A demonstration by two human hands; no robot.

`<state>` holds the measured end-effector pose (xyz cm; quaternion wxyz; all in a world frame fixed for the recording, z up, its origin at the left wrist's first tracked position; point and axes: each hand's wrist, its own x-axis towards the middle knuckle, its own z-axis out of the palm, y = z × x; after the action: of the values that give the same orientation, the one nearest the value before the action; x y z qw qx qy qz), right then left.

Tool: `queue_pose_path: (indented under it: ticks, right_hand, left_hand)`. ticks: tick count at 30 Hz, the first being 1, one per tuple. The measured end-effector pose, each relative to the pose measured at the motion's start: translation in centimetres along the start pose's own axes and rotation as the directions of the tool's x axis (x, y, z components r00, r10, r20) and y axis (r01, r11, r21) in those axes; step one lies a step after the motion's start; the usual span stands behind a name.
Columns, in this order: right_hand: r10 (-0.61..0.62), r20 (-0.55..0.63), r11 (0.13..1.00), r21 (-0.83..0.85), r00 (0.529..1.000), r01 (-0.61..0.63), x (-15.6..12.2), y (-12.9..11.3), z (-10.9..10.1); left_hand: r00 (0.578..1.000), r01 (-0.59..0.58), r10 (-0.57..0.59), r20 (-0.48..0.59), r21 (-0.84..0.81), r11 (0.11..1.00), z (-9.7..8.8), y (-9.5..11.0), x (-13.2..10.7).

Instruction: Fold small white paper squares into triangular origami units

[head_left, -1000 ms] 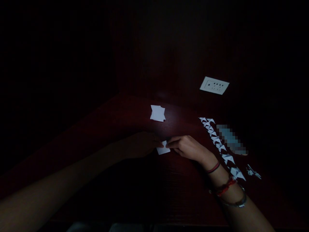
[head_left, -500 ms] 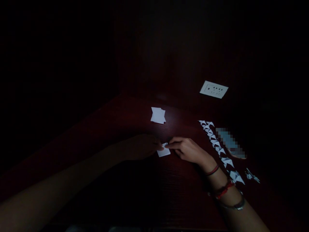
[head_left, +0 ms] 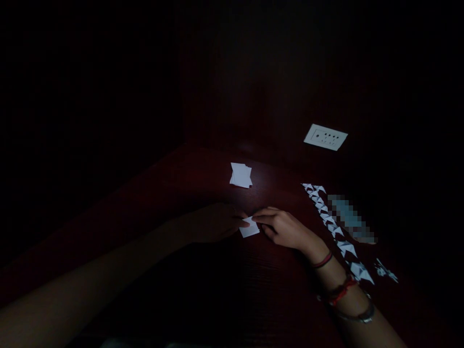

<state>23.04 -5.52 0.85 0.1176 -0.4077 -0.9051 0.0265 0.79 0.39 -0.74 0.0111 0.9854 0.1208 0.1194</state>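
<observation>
A small white sheet of paper (head_left: 250, 231) lies on the dark red table between my two hands. My left hand (head_left: 221, 221) reaches in from the left, in shadow, with its thumb pressed on the paper's upper left part. Its other fingers are hard to make out in the dark. My right hand (head_left: 284, 226) holds the paper's upper right corner at its fingertips, with the remaining fingers curled beside it. Beyond both hands, a small stack of white paper squares (head_left: 241, 175) rests on the table.
To the right runs a row of folded white paper pieces (head_left: 332, 228). Beside it lies a blurred bluish oblong object (head_left: 351, 218). Nearer to me is a small light-coloured item (head_left: 385, 270), too dim to name. A white socket plate (head_left: 326, 137) sits on the dark wall.
The whole view has shifted slightly, so things appear a little farther right and lower. Both hands stay at the paper; my right fingertips have shifted slightly over its corner.
</observation>
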Motion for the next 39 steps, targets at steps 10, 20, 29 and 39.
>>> queue_pose_path:
  ticks: [10, 20, 29, 39]
  right_hand:
    - [-0.024, -0.007, 0.994, -0.110, 1.000, 0.023, -0.3, -0.3, -0.2]
    - [-0.046, 0.048, 0.996, -0.072, 0.998, 0.049, -0.1, -0.1, 0.2]
    - [-0.035, 0.065, 0.998, -0.049, 0.997, 0.038, 0.1, -0.2, -0.2]
    - [-0.078, 0.055, 0.995, -0.065, 0.995, 0.082, 0.1, 0.2, -0.2]
  left_hand:
    - [1.000, 0.008, -0.009, -0.019, -0.065, 0.998, 0.1, -0.2, -0.1]
    - [0.999, 0.023, -0.026, -0.028, -0.099, 0.995, 0.7, -0.8, -0.2]
    - [1.000, 0.024, -0.025, -0.015, -0.050, 0.998, 0.9, -1.1, -0.3]
    - [0.996, 0.074, -0.073, 0.046, -0.019, 0.997, -0.3, -0.1, 0.1]
